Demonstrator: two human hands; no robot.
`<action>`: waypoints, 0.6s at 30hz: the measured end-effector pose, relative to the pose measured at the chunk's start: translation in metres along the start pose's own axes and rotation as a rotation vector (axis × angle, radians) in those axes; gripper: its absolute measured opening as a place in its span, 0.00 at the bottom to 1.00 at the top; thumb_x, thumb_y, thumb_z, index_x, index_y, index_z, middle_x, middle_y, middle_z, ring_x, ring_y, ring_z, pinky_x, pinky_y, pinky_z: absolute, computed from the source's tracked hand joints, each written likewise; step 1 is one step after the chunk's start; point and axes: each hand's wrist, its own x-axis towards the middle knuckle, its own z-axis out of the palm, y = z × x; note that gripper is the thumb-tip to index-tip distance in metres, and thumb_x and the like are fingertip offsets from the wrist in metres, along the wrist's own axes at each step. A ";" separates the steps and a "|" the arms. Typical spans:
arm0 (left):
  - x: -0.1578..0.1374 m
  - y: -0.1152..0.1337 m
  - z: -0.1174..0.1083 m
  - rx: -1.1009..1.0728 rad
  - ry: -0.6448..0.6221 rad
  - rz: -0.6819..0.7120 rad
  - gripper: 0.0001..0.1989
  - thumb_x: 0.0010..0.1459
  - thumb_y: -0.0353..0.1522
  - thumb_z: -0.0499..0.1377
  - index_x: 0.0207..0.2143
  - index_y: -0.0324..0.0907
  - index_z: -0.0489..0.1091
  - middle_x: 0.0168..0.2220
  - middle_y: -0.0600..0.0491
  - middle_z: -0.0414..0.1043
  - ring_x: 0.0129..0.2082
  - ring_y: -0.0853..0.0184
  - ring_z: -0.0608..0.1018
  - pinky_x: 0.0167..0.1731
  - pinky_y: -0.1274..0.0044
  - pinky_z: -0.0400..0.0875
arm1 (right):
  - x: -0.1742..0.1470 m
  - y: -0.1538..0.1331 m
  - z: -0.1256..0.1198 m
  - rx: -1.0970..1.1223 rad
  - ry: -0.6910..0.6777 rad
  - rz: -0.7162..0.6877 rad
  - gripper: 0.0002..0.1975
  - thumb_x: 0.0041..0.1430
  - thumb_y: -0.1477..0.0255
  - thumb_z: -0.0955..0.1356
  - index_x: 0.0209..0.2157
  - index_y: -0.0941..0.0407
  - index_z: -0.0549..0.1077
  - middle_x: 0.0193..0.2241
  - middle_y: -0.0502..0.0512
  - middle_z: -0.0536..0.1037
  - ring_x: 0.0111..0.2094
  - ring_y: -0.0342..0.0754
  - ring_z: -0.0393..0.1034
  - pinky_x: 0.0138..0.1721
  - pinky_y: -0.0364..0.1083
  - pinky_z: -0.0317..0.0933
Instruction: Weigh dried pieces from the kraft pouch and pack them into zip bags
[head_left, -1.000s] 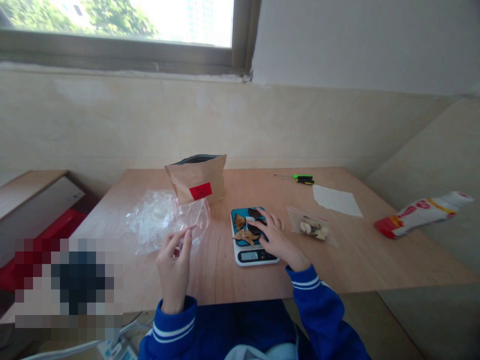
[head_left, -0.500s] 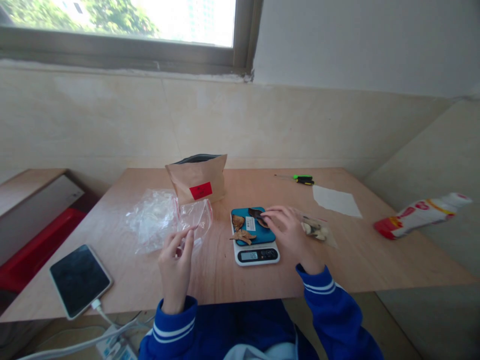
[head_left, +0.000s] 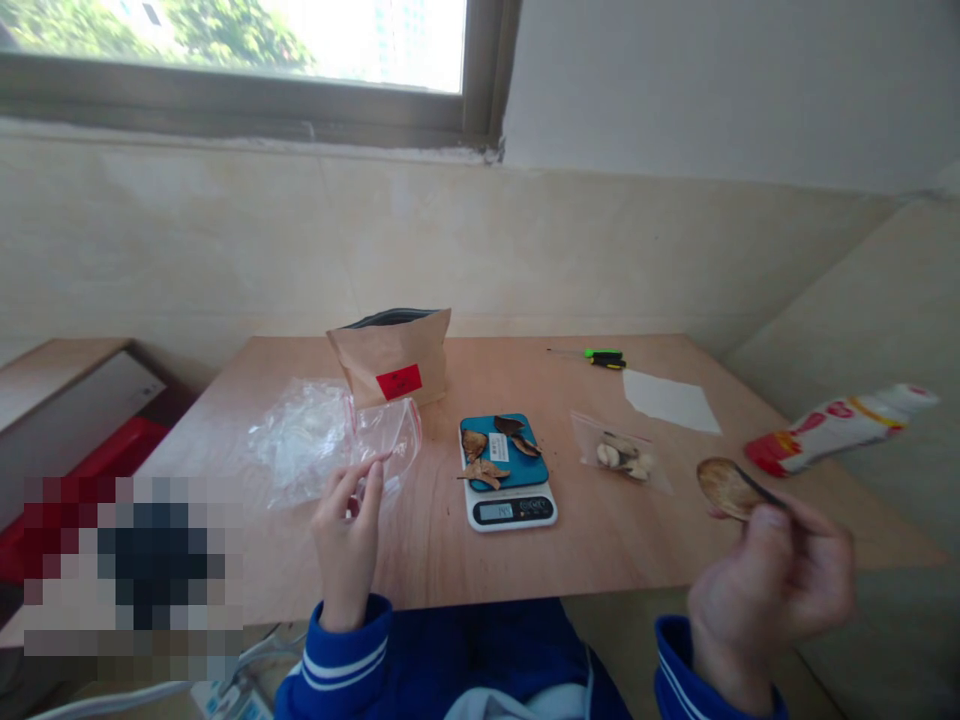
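My right hand (head_left: 772, 580) is raised over the table's right front edge, closed around a curved, dried brown husk-like piece (head_left: 729, 487) with a dark rim. My left hand (head_left: 349, 520) is pinched beside a clear zip bag (head_left: 401, 435); whatever its fingertips hold is too small to make out. In the middle stands a white kitchen scale (head_left: 551, 510) with a blue top; its lit digits are hard to read. Several similar dried brown pieces (head_left: 486, 472) lie on the blue top around a white label.
Behind the bags (head_left: 300, 440) stands an open brown paper pouch (head_left: 401, 365). To the scale's right lie a small bag of pale pieces (head_left: 626, 458), screwdrivers (head_left: 604, 356), white paper (head_left: 671, 400) and a red-and-white bottle (head_left: 832, 430). A pixelated patch covers the lower left.
My right hand has left the scale, moving right and nearer to me, and now shows a brown husk-like piece in its grip. My left hand has hardly moved. The display digits differ.
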 end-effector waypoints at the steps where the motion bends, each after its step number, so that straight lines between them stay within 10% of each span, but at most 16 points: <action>1: 0.000 0.000 0.000 0.001 -0.001 0.002 0.16 0.60 0.42 0.57 0.40 0.42 0.77 0.32 0.54 0.73 0.26 0.72 0.69 0.24 0.79 0.62 | -0.001 0.001 0.001 0.003 -0.007 0.016 0.09 0.56 0.66 0.71 0.34 0.57 0.74 0.28 0.51 0.70 0.30 0.46 0.64 0.34 0.48 0.57; 10: 0.001 0.001 -0.003 0.010 0.022 -0.003 0.16 0.60 0.42 0.57 0.39 0.42 0.77 0.34 0.53 0.75 0.25 0.72 0.70 0.24 0.79 0.63 | -0.009 -0.003 0.003 -0.063 -0.154 0.078 0.13 0.58 0.62 0.69 0.36 0.59 0.74 0.31 0.52 0.73 0.32 0.46 0.67 0.35 0.46 0.59; 18: 0.000 0.002 -0.001 0.007 -0.004 -0.007 0.15 0.60 0.42 0.57 0.39 0.42 0.77 0.33 0.53 0.74 0.25 0.72 0.70 0.25 0.79 0.64 | -0.045 0.033 0.058 -0.163 -0.962 -0.148 0.11 0.65 0.67 0.64 0.42 0.52 0.78 0.37 0.57 0.76 0.40 0.51 0.70 0.43 0.52 0.65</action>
